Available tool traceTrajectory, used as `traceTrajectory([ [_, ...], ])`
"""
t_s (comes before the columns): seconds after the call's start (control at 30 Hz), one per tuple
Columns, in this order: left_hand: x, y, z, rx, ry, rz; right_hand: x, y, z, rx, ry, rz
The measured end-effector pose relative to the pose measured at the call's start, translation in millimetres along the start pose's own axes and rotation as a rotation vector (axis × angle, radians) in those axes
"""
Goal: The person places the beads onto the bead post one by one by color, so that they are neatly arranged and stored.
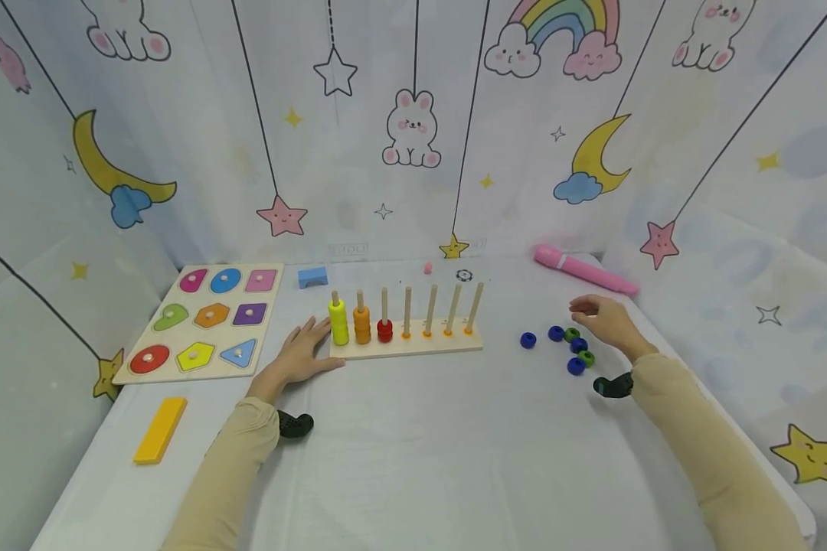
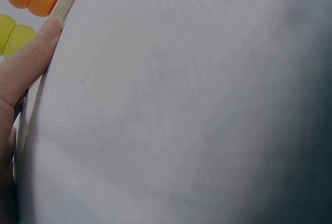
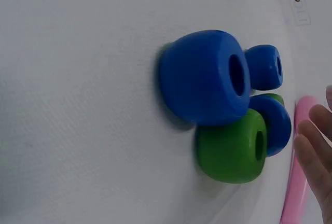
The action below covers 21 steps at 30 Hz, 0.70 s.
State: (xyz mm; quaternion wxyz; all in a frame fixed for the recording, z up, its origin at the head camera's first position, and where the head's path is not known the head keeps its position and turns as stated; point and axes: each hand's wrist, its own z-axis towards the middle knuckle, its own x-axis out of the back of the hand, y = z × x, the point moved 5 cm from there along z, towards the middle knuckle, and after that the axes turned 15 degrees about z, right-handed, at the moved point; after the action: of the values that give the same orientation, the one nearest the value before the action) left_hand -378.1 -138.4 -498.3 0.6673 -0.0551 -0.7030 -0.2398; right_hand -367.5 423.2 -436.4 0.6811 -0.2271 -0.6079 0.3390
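Observation:
A wooden peg board [image 1: 413, 349] stands mid-table with a row of upright pegs. Yellow beads [image 1: 338, 323], orange beads [image 1: 361, 325] and red beads [image 1: 384, 331] sit on its three leftmost pegs. My left hand [image 1: 302, 353] rests at the board's left end, fingers spread and the thumb [image 2: 32, 58] against the front edge. To the right lie loose blue beads [image 1: 527, 340] and green beads [image 1: 586, 358]. Just above and beside that cluster hovers my right hand [image 1: 609, 321], its fingers loosely bent and nothing visible in them. The right wrist view shows a blue bead [image 3: 202, 79] up close.
A shape puzzle board [image 1: 200, 325] lies at the left, with a yellow block [image 1: 161, 430] in front of it. Along the back are a blue block [image 1: 312, 277], a small pink piece [image 1: 428, 268] and a pink marker-shaped object [image 1: 586, 272]. A patterned cloth [image 1: 358, 153] hangs behind.

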Motion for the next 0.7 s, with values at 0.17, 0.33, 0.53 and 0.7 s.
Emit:
traceTrajectory([
  [0.17, -1.5, 0.3, -1.2, 0.001, -0.001, 0.005, -12, 10, -5, -0.025, -0.066, 0.012],
  [0.33, -1.2, -0.2, 0.0, -0.002, 0.004, 0.006, -19, 14, -9, 0.004, -0.098, -0.001],
  [0.53, -1.7, -1.6, 1.6, -0.002, 0.006, 0.006, -23, 14, -12, 0.039, -0.101, 0.004],
  [0.7, -2.2, -2.0, 1.7, -0.001, 0.007, -0.002, -25, 16, -11, 0.041, -0.098, -0.007],
])
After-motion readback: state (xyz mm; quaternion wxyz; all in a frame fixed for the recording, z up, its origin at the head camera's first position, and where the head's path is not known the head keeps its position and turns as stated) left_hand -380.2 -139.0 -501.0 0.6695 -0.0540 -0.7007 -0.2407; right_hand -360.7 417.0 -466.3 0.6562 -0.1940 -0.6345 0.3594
